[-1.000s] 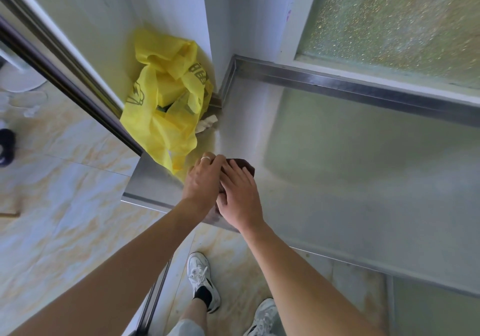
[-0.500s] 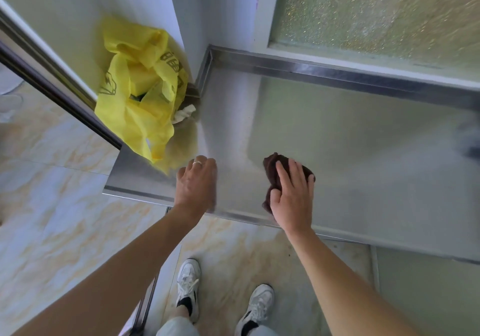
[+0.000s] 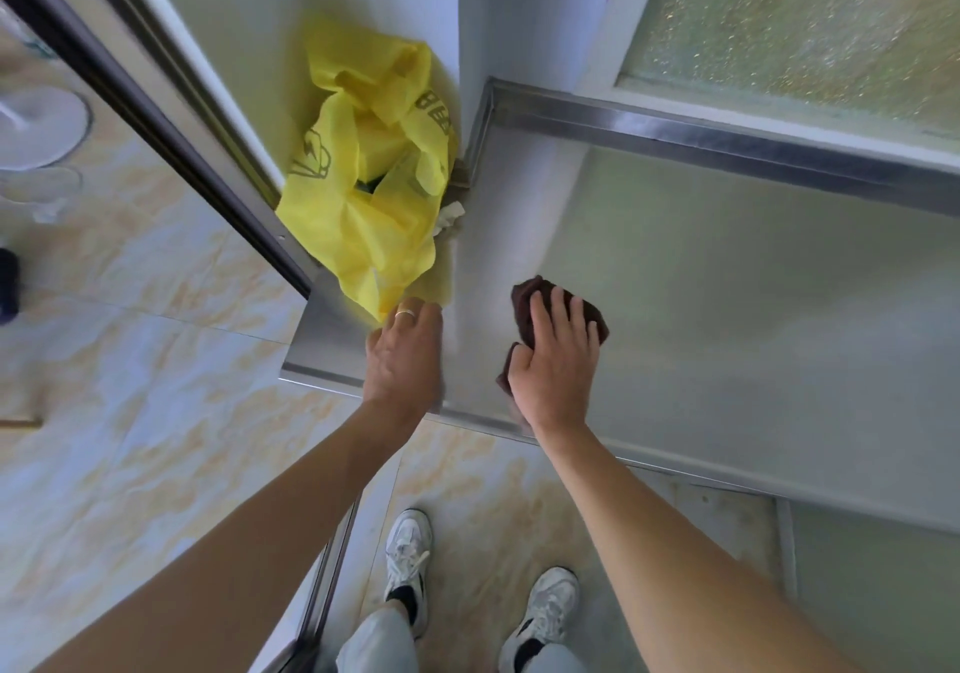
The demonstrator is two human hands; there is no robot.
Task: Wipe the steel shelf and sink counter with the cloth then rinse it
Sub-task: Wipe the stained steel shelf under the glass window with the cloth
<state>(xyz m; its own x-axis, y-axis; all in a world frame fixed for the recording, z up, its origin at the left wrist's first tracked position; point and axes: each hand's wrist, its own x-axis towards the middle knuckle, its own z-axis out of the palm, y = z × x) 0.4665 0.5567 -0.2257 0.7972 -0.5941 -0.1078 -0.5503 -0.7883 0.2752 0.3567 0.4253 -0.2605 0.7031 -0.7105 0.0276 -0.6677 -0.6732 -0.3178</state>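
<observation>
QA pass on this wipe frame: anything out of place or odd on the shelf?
One thing: a crumpled yellow plastic bag sits in the left corner of the steel shelf, with white scraps beside it, blocking that patch. Otherwise fine: right hand presses the cloth flat.

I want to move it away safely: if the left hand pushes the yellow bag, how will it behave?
The yellow bag looks thin and crumpled, so it would probably fold rather than slide whole. It overhangs the steel shelf edge near the left hand, so it may slip off.
</observation>
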